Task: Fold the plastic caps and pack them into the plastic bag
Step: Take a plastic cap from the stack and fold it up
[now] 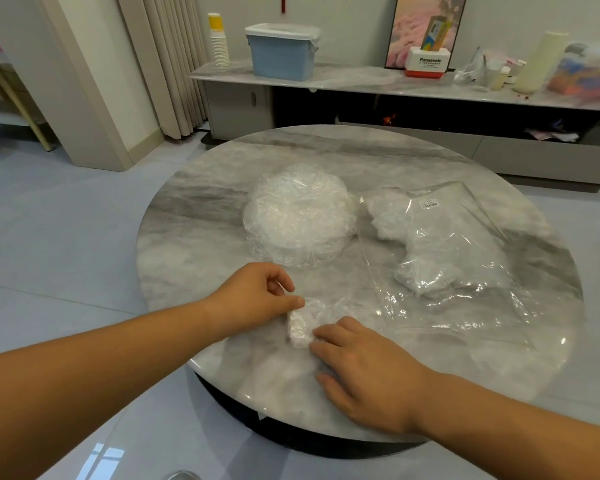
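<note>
Our left hand (257, 299), fingers curled, pinches the far end of a folded cap (300, 327) on the round table (194, 258). Our right hand (364, 368) presses the near end with flat fingers, gripping nothing. Beyond the pinch sits a pile of loose caps (298, 216); to its right lies the plastic bag (465, 244), folded caps inside.

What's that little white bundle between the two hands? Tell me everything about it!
It is a folded plastic cap, thin, crinkly and whitish-clear, bunched into a small strip lying flat on the round marbled table, near its front edge. The left hand touches its far end with the thumb; the right hand rests fingertips on its near right side.
</note>
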A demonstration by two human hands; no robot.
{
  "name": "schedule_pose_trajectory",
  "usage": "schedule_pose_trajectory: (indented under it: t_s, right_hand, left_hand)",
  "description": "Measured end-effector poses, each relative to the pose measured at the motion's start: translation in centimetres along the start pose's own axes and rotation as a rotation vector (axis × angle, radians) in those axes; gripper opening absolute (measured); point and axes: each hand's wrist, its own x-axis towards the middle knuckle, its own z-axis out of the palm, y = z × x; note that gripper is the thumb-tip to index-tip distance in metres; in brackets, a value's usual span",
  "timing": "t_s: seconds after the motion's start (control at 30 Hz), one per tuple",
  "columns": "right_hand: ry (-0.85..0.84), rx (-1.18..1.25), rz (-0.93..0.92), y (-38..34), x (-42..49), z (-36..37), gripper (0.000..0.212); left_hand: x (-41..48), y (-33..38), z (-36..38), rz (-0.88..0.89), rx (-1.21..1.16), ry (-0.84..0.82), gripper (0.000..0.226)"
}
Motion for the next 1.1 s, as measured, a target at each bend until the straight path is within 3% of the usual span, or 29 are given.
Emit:
schedule_pose_trajectory:
  t_s: [0.07, 0.3, 0.5, 0.67, 0.77, 0.87, 0.97, 1.1]
  right_hand:
    - [-0.007, -0.005, -0.003, -0.1, -0.3, -0.1, 0.042]
    - [-0.037, -0.01, -0.057, 0.4, -1.3, -0.3, 0.045]
    - [-0.002, 0.021, -0.082, 1.6, -1.7, -0.4, 0.056]
    - [0.132, 0.181, 0.017, 2.1, -1.7, -2.2, 0.055]
    - [0.258, 0.498, 0.226, 1.8, -1.2, -3.9, 0.04]
    - [0.383, 1.052, 0.46, 2.0, -0.1, -5.5, 0.016]
    - [0.397, 1.55, 0.592, 3.1, 0.4, -6.3, 0.026]
    - [0.464, 1.855, 0.669, 3.8, 0.6, -6.8, 0.049]
  left_hand:
    - [0.6, 0.1, 0.2, 0.032, 0.195, -0.006, 0.034]
    - [1.9, 2.1, 1.4, -0.035, 0.308, -0.159, 0.039]
    - [1.6, 2.3, 1.7, -0.199, 0.069, -0.4, 0.026]
    - [1.1, 2.3, 1.6, -0.188, -0.392, -0.273, 0.021]
    - [0.8, 3.0, 1.2, -0.15, -0.624, -0.249, 0.023]
    - [0.1, 3.8, 1.1, -0.112, -0.736, -0.303, 0.024]
    - [-0.7, 4.3, 1.4, -0.089, -0.755, -0.374, 0.028]
    - [-1.2, 4.4, 1.8, -0.097, -0.723, -0.476, 0.033]
